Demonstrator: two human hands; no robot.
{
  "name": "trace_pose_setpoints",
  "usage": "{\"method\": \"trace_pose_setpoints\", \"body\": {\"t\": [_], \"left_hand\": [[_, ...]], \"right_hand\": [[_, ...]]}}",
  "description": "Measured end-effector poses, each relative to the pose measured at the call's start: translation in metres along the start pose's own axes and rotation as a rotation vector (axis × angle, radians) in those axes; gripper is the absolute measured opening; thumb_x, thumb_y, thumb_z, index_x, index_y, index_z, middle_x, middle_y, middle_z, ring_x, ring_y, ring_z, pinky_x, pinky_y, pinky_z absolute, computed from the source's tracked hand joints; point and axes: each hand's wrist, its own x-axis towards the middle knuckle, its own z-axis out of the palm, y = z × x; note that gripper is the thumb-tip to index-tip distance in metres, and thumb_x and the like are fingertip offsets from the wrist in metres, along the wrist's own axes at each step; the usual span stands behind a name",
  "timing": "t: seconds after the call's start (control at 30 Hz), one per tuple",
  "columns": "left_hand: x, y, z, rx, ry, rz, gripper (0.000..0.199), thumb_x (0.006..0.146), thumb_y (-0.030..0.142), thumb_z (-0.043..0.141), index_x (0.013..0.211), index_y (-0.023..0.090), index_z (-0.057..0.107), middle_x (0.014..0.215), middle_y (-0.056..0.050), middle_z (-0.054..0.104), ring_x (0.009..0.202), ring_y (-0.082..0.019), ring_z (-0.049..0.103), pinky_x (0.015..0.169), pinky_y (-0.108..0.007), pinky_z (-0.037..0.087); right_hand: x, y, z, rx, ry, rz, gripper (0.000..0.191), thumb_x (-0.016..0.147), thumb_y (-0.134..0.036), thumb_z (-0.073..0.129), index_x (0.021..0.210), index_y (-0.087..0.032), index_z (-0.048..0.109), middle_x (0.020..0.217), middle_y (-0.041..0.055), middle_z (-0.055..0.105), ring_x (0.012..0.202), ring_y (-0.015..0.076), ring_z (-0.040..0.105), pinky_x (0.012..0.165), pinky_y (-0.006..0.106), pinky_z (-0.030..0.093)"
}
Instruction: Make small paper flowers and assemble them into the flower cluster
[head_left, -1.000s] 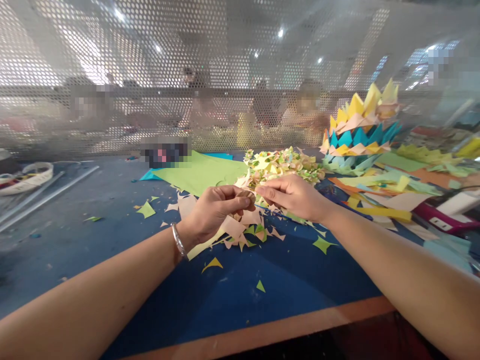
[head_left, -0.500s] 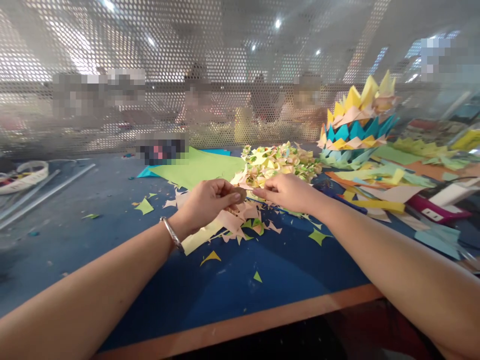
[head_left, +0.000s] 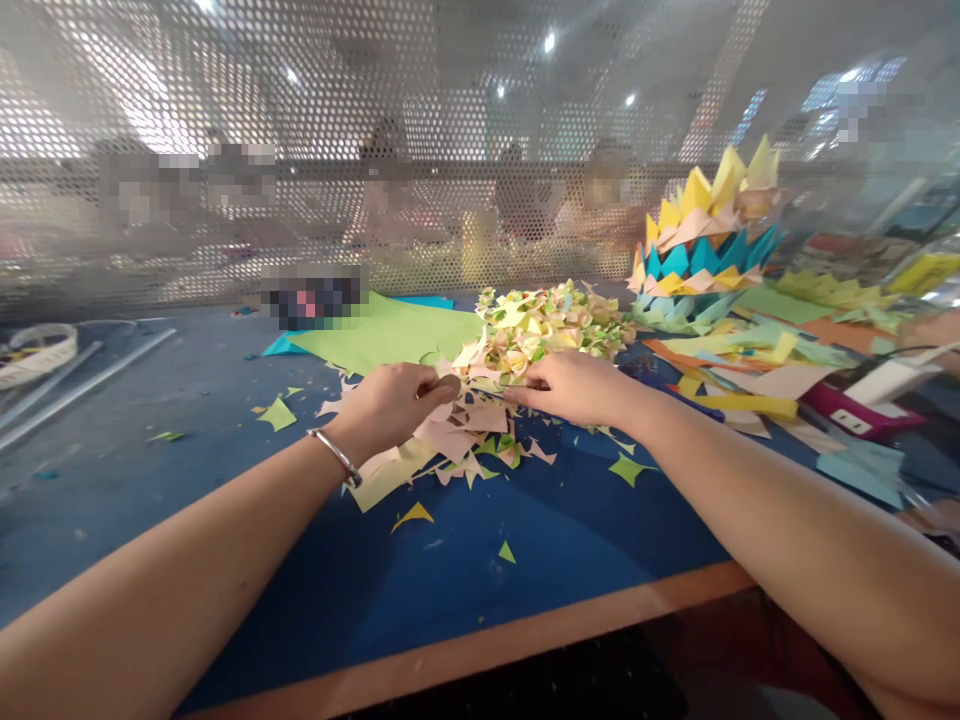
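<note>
My left hand [head_left: 394, 405], a silver bangle on its wrist, is closed, with a small rounded brownish piece [head_left: 448, 388] between thumb and forefinger. Just to its right is my right hand [head_left: 570, 385], its thumb and fingers pinched together; whatever lies between them is too small to make out. Both are low over pale pink paper scraps [head_left: 465, 425] with curved cut-outs. Right behind my hands rises a heap of small folded paper pieces [head_left: 555, 315] in yellow, green and pink.
A tiered paper model [head_left: 701, 245] with pointed rows stands at the back right. Green paper sheets [head_left: 390, 330] lie behind my left hand. Paper strips [head_left: 735, 375] and a magenta power strip [head_left: 862, 412] are at right. A perforated metal screen [head_left: 420, 130] closes the table's back.
My left hand has moved left with the brownish piece, widening the gap between my hands. My right hand stays almost in place. Part of another person's hand now shows at the right edge.
</note>
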Motion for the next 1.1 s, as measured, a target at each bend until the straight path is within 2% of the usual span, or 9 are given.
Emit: {"method": "trace_pose_setpoints", "body": {"t": [0.07, 0.23, 0.47, 0.57, 0.7, 0.77, 0.83, 0.93, 1.1], "left_hand": [[0.001, -0.001, -0.002, -0.040, -0.006, -0.005, 0.051, 0.078, 0.040, 0.071, 0.041, 0.020, 0.043, 0.040, 0.005, 0.030, 0.040, -0.009, 0.022, 0.045, -0.030, 0.011], [-0.002, 0.004, -0.005, -0.131, -0.119, -0.088, 0.047, 0.080, 0.049, 0.067, 0.044, 0.020, 0.060, 0.037, 0.004, 0.032, 0.039, -0.009, 0.020, 0.043, -0.029, 0.014], [0.003, 0.001, -0.008, 0.001, -0.093, -0.153, 0.051, 0.081, 0.051, 0.065, 0.041, 0.020, 0.061, 0.043, -0.005, 0.058, 0.038, -0.012, 0.044, 0.043, -0.026, 0.029], [0.005, -0.003, -0.010, 0.080, -0.103, -0.193, 0.055, 0.085, 0.052, 0.059, 0.039, 0.020, 0.060, 0.041, -0.006, 0.055, 0.037, -0.013, 0.045, 0.044, -0.028, 0.031], [0.002, -0.001, -0.006, 0.199, -0.007, -0.034, 0.051, 0.083, 0.045, 0.065, 0.040, 0.021, 0.051, 0.039, 0.000, 0.045, 0.036, -0.010, 0.030, 0.044, -0.030, 0.020], [-0.004, 0.005, 0.000, 0.214, 0.058, 0.073, 0.038, 0.081, 0.040, 0.068, 0.050, 0.020, 0.057, 0.047, -0.001, 0.051, 0.042, -0.011, 0.036, 0.046, -0.029, 0.022], [-0.011, 0.014, 0.006, 0.183, 0.017, 0.194, 0.020, 0.081, 0.037, 0.068, 0.070, 0.020, 0.067, 0.065, -0.004, 0.064, 0.055, -0.014, 0.051, 0.052, -0.027, 0.031], [-0.018, 0.025, 0.010, 0.231, -0.114, 0.302, 0.020, 0.085, 0.036, 0.061, 0.086, 0.018, 0.071, 0.082, -0.007, 0.069, 0.069, -0.018, 0.059, 0.062, -0.028, 0.039], [-0.015, 0.019, 0.001, 0.416, -0.122, 0.162, 0.024, 0.086, 0.031, 0.054, 0.094, 0.017, 0.071, 0.094, -0.010, 0.069, 0.076, -0.021, 0.062, 0.065, -0.031, 0.043]], "right_hand": [[0.000, 0.001, 0.000, -0.004, 0.009, 0.005, 0.057, 0.090, -0.066, 0.047, 0.056, -0.021, 0.044, 0.054, 0.0044, 0.050, 0.048, 0.0125, 0.040, 0.048, 0.031, 0.024], [0.000, 0.002, -0.001, -0.006, 0.010, -0.016, 0.055, 0.091, -0.063, 0.048, 0.057, -0.021, 0.045, 0.056, 0.0055, 0.052, 0.050, 0.0133, 0.042, 0.049, 0.031, 0.024], [-0.001, 0.001, -0.001, -0.044, -0.011, -0.023, 0.051, 0.091, -0.062, 0.048, 0.062, -0.020, 0.052, 0.061, 0.0066, 0.055, 0.052, 0.0136, 0.041, 0.050, 0.031, 0.025], [-0.003, -0.001, -0.001, -0.062, 0.002, -0.023, 0.050, 0.090, -0.060, 0.051, 0.062, -0.020, 0.052, 0.062, 0.0063, 0.055, 0.053, 0.0136, 0.040, 0.050, 0.031, 0.025], [-0.005, -0.004, -0.003, -0.091, -0.019, -0.016, 0.052, 0.089, -0.061, 0.051, 0.058, -0.020, 0.048, 0.059, 0.0053, 0.053, 0.053, 0.0140, 0.037, 0.051, 0.032, 0.025], [-0.007, -0.006, -0.004, -0.103, -0.033, -0.014, 0.053, 0.089, -0.062, 0.051, 0.057, -0.020, 0.047, 0.059, 0.0055, 0.053, 0.053, 0.0139, 0.037, 0.051, 0.032, 0.025], [-0.009, -0.008, -0.005, -0.114, -0.037, -0.013, 0.053, 0.088, -0.063, 0.051, 0.058, -0.020, 0.049, 0.059, 0.0056, 0.053, 0.053, 0.0138, 0.038, 0.051, 0.032, 0.024], [-0.012, -0.010, -0.006, -0.151, -0.030, -0.022, 0.050, 0.089, -0.061, 0.050, 0.062, -0.019, 0.052, 0.060, 0.0054, 0.053, 0.053, 0.0142, 0.041, 0.051, 0.031, 0.024], [-0.014, -0.012, -0.007, -0.217, -0.036, -0.040, 0.047, 0.090, -0.058, 0.048, 0.066, -0.019, 0.056, 0.061, 0.0060, 0.055, 0.056, 0.0170, 0.048, 0.051, 0.031, 0.025]]}}
